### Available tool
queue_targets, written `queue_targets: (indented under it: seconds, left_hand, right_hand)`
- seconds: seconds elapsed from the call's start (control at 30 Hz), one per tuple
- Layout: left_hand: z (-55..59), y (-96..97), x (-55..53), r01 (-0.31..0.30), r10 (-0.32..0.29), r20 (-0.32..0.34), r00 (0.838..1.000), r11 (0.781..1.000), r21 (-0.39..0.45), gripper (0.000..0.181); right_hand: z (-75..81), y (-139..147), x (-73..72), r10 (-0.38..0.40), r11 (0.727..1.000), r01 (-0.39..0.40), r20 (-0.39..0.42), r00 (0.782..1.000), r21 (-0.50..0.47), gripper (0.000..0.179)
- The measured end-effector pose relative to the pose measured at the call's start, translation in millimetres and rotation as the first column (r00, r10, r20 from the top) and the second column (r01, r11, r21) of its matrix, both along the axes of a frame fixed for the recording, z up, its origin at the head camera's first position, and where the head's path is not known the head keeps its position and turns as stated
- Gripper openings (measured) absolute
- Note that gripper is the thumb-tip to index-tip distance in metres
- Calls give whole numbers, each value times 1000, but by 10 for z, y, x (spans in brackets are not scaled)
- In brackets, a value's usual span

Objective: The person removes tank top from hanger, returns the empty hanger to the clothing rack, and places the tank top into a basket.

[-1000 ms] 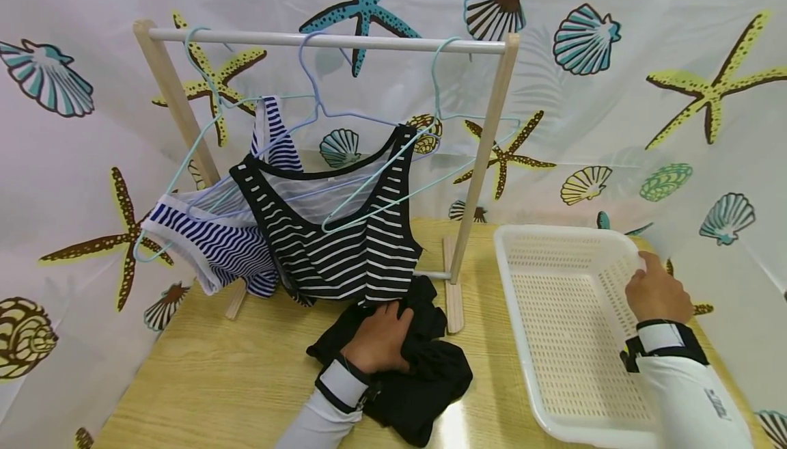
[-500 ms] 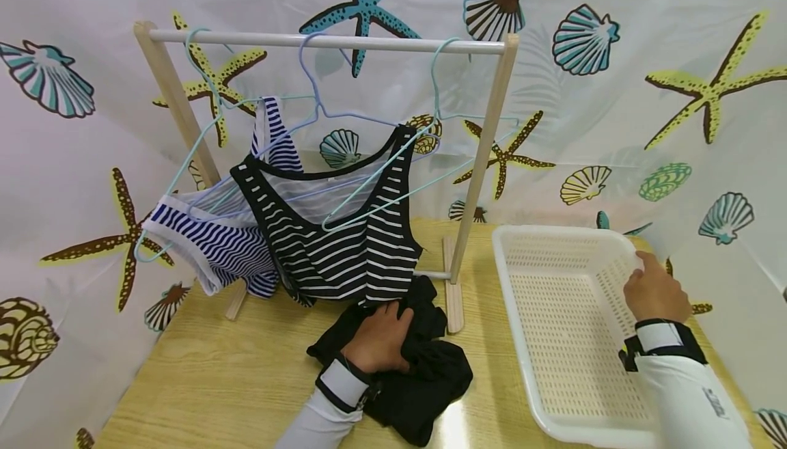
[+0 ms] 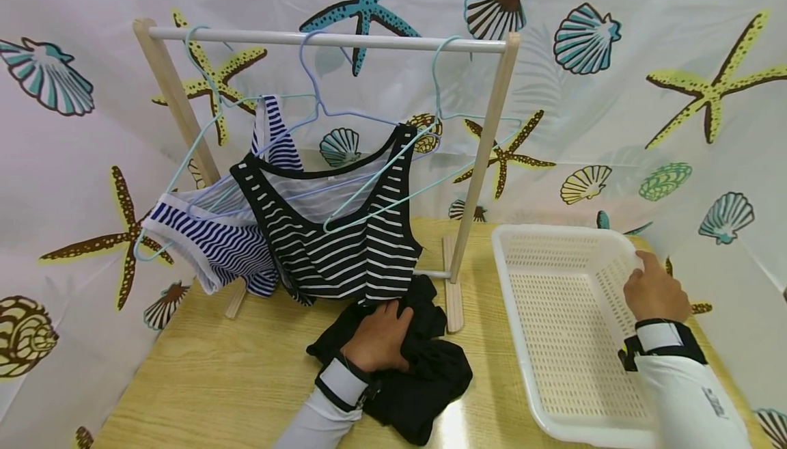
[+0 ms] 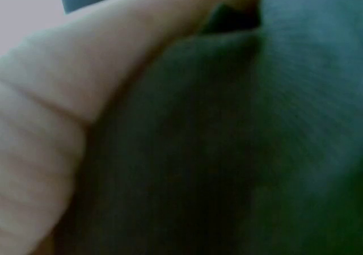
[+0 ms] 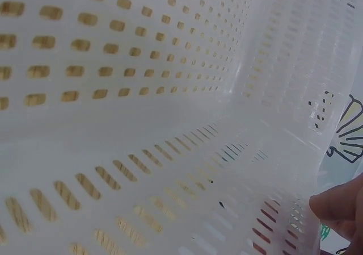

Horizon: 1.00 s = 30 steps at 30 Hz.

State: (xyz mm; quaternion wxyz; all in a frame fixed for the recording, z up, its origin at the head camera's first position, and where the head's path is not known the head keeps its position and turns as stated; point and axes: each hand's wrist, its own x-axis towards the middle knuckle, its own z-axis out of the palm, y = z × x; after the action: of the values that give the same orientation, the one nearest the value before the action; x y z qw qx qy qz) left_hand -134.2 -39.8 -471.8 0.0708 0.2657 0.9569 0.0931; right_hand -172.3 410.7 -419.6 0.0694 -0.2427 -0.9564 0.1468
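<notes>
My left hand [image 3: 378,339] grips a crumpled black garment [image 3: 430,374] on the table, below the hanging clothes. In the left wrist view, folds of the dark cloth [image 4: 187,141] bulge beside my hand, blurred and close. At the right, my right hand [image 3: 658,292] holds the far right rim of a white plastic basket [image 3: 513,312], its thumb [image 5: 334,204] over the inner side of the wall. The basket has nothing in it, and my forearm hides its near right part.
A wooden rack with a white rail [image 3: 258,37] stands behind the garment. On it hang a black-and-white striped top [image 3: 344,257], a blue-and-white striped garment [image 3: 221,244] and a bare teal hanger [image 3: 393,210]. A shell-patterned curtain [image 3: 590,182] closes off the back and sides.
</notes>
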Motion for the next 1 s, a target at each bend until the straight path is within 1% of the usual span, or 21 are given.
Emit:
queue_targets:
  seconds: [0.23, 0.43, 0.8, 1.0]
  left_hand:
    - [0, 0, 8, 4, -4, -2, 1000, 1000, 2, 86]
    - [-3, 1, 6, 6, -6, -7, 1000, 1000, 0, 87]
    - [5, 5, -2, 4, -4, 14, 1000, 1000, -2, 88]
    - [-8, 2, -4, -10, 10, 25, 1000, 1000, -2, 88]
  right_hand:
    - [1, 3, 14, -3, 1000, 3, 12, 1000, -5, 47]
    - [8, 9, 20, 9, 1000, -9, 0, 1000, -9, 46]
    - [9, 9, 17, 6, 1000, -6, 8, 1000, -16, 47]
    - [13, -10, -5, -3, 1000, 3, 18, 1000, -17, 48]
